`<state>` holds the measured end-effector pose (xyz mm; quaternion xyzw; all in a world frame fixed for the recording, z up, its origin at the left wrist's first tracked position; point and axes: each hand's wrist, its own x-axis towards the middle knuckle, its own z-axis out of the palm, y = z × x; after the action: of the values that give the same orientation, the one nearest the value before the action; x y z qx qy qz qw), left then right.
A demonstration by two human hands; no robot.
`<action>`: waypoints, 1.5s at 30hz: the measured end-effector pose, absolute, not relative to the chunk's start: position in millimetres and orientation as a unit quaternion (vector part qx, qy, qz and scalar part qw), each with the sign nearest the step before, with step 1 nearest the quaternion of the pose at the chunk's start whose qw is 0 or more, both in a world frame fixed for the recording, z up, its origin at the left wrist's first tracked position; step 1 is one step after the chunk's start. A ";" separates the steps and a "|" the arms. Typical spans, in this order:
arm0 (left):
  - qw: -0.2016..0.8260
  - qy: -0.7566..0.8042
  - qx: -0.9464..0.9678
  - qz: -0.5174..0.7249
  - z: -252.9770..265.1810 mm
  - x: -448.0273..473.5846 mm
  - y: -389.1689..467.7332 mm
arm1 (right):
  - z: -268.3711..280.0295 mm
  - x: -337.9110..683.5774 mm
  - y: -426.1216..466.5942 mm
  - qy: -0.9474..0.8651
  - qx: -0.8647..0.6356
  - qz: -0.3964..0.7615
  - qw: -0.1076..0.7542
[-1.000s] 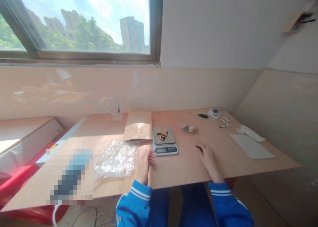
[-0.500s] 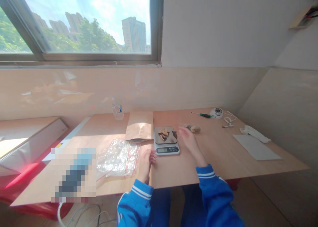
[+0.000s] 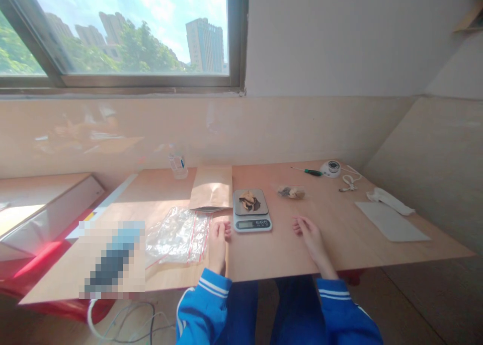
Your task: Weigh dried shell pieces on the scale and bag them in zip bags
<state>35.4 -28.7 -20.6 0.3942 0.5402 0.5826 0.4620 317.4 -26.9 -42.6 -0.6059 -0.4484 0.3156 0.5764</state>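
Note:
Brown-and-dark dried slices lie heaped on the metal plate of a small digital scale. My left hand rests on the table left of the scale, fingers loosely curled and closed, with nothing visible in it. On the scale's other side, my right hand lies on the table, also loosely curled and holding nothing I can see. A small clear packet with dark and tan pieces inside sits beyond the right hand. Behind my left hand lies a brown paper pouch, its mouth facing me.
Clear zip bags lie flat at the left, near a pixelated patch. A plastic bottle stands at the back. Toward the right are a screwdriver, a dome camera, a cable, white sheet and white wrapped bundle.
My right hand has drawn back from the scale toward me and to the right. The dark slice by its fingers now lies with the others on the plate. My left hand shifted slightly left.

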 end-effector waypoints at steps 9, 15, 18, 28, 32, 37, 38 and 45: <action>0.011 0.692 0.569 0.444 -30.7 15.9 5.9 | -36.2 313.1 -28.0 -0.416 -0.579 0.364 0.599; -0.070 0.753 0.587 0.290 -38.8 16.8 22.7 | -33.0 312.3 -28.7 -0.411 -0.576 0.373 0.600; -0.084 0.729 0.636 0.238 -33.5 15.5 27.2 | -33.9 313.0 -28.8 -0.418 -0.572 0.374 0.598; -0.045 0.768 0.631 0.098 -16.9 14.1 55.2 | -40.9 315.1 -28.1 -0.430 -0.569 0.377 0.590; -0.045 0.766 0.634 0.090 -18.9 13.9 59.8 | -40.2 314.4 -28.1 -0.425 -0.565 0.381 0.596; -0.064 0.782 0.611 0.102 -19.4 16.0 57.1 | -40.1 314.1 -27.9 -0.422 -0.561 0.383 0.601; -0.071 0.786 0.604 0.109 -18.6 16.5 55.7 | -40.4 314.3 -27.7 -0.423 -0.561 0.382 0.600; -0.018 0.802 0.583 0.127 -2.5 17.0 44.5 | -40.0 314.5 -27.7 -0.427 -0.564 0.379 0.596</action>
<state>17.0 44.5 -2.5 0.5833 0.8020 0.1271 -0.0184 314.5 -27.7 -40.0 -0.5645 -0.4272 0.3793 0.5958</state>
